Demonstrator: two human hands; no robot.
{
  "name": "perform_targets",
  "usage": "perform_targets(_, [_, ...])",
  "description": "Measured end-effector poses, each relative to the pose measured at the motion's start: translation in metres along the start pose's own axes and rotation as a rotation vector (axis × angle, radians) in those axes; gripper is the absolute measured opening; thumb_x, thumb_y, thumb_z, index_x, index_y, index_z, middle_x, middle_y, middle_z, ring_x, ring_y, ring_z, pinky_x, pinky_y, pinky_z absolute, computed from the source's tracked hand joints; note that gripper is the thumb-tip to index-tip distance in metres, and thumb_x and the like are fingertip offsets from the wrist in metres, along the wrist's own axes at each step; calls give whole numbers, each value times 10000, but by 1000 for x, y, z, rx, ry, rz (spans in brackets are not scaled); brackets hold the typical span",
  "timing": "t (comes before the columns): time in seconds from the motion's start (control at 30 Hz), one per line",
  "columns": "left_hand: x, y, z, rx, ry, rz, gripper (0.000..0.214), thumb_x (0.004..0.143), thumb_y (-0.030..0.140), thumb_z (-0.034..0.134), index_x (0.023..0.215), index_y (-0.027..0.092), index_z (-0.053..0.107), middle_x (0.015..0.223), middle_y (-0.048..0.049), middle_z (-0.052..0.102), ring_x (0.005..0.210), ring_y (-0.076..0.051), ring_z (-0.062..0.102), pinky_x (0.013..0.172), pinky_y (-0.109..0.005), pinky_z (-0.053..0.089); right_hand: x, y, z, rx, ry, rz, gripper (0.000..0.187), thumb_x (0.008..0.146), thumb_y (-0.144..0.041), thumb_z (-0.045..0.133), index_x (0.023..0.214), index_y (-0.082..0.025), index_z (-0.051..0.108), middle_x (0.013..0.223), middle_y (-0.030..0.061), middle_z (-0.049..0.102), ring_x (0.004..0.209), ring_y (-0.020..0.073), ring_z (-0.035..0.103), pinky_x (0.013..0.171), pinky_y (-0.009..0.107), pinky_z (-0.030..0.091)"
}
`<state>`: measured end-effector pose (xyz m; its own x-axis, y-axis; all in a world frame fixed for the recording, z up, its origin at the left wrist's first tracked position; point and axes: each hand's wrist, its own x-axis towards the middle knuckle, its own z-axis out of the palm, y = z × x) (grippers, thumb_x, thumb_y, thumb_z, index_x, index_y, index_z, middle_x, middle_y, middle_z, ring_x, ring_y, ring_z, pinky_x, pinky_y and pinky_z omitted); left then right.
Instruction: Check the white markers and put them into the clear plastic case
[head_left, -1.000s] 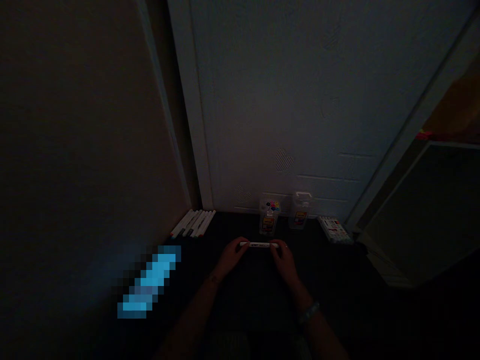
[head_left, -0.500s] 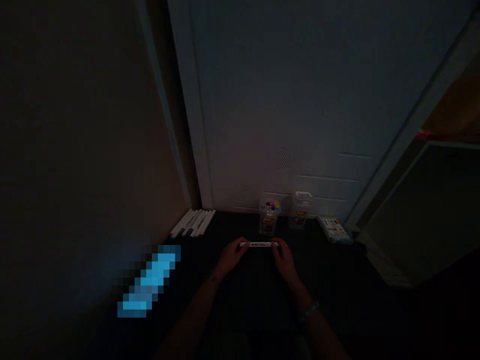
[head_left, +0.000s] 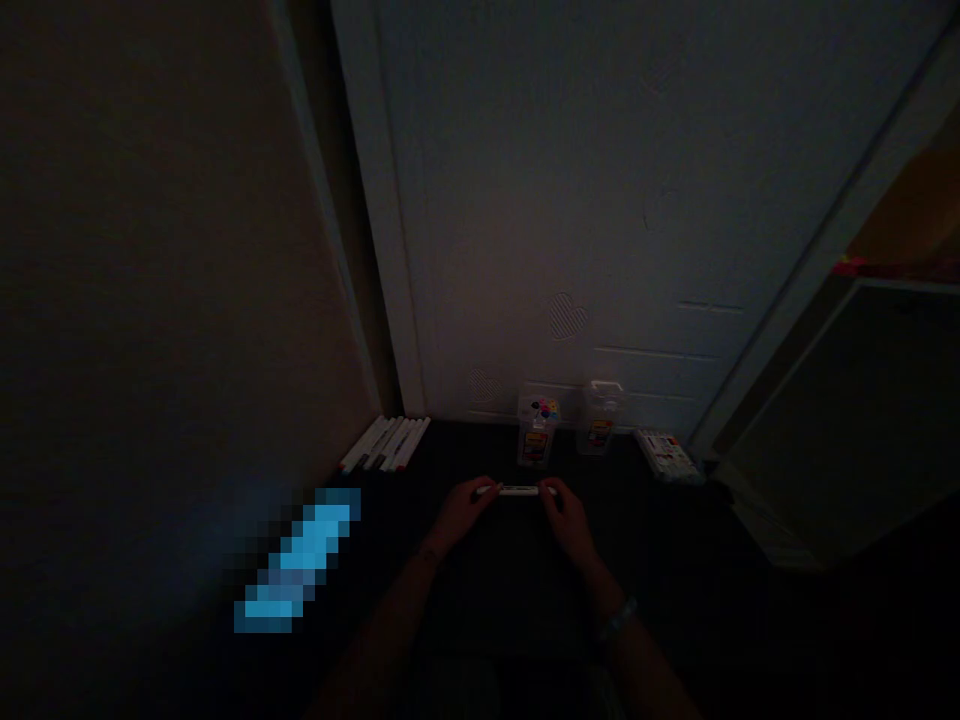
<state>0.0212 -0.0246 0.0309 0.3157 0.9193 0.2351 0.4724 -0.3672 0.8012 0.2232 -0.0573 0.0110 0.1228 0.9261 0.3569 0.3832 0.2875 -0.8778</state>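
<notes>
A white marker (head_left: 519,491) lies level between my two hands, over the dark table. My left hand (head_left: 466,508) pinches its left end, and my right hand (head_left: 564,513) pinches the right end. Dark print shows on the barrel between my fingers. Just beyond it stands a clear plastic container (head_left: 535,440) with several colourful-tipped markers inside. To its right is a second clear container (head_left: 599,425) with a handle on top; no markers can be made out in it.
Several white markers (head_left: 386,443) lie in a row at the back left. A flat pack of markers (head_left: 667,455) lies at the back right. A glowing blue, pixelated patch (head_left: 300,560) is at the left. A pale panel with embossed hearts (head_left: 568,317) rises behind the table (head_left: 510,590).
The marker has turned slightly about its length, so its print looks different. Both hands keep their grip and have barely moved.
</notes>
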Motion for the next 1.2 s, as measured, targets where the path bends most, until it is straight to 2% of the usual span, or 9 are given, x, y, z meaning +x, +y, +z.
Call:
perform_targets(0.13, [1,0,1,-12,21,-14,368,810,478,413,847,188,637,816,-10,645,771,-169,564,736,-249,421,-1,-2,0,-21,-4,8,334,842,-478,413,868,-206,606,765,17,634,695,168,573,628,251,421])
perform_targets(0.33, [0,3,-1,5,81,12,337,817,452,419,822,183,624,829,-24,637,800,-172,559,751,-250,421,-1,-2,1,-17,-13,35,325,846,-482,406,886,-218,592,772,11,632,695,164,574,628,248,415])
perform_targets(0.5, [0,3,1,-3,37,59,338,833,443,401,880,183,611,849,-17,625,785,-158,550,745,-247,418,-1,-5,-2,28,-3,31,324,848,-468,409,912,-204,585,791,14,620,721,165,560,652,250,415])
perform_targets(0.63, [-1,1,3,19,-39,56,324,817,450,435,990,209,567,838,10,616,738,-139,542,698,-227,415,2,-5,-5,84,88,78,343,836,-482,420,930,-195,582,813,18,612,745,168,548,652,246,417])
perform_targets(0.73, [-2,0,3,43,-73,27,334,835,470,383,909,204,571,775,20,596,703,-135,529,664,-220,403,4,-3,-8,119,151,130,373,833,-499,405,929,-188,587,838,32,613,770,177,547,661,252,424])
perform_targets(0.93, [0,1,2,23,-75,-24,426,845,514,314,740,183,561,656,25,537,635,-129,491,597,-215,376,5,-2,-9,139,165,157,373,835,-500,394,904,-195,597,820,28,611,756,173,547,663,256,426])
perform_targets(1.07, [0,1,3,11,-53,-68,423,827,531,338,738,185,564,649,24,539,637,-134,489,589,-216,376,5,-4,-9,146,159,138,380,832,-507,393,896,-193,596,812,29,615,751,174,549,653,256,427])
perform_targets(1.2, [1,-2,3,21,-49,-50,384,819,507,370,793,189,583,710,15,571,696,-145,511,627,-220,389,5,-3,-8,143,161,146,385,832,-515,389,876,-193,595,803,24,616,736,169,549,636,251,422])
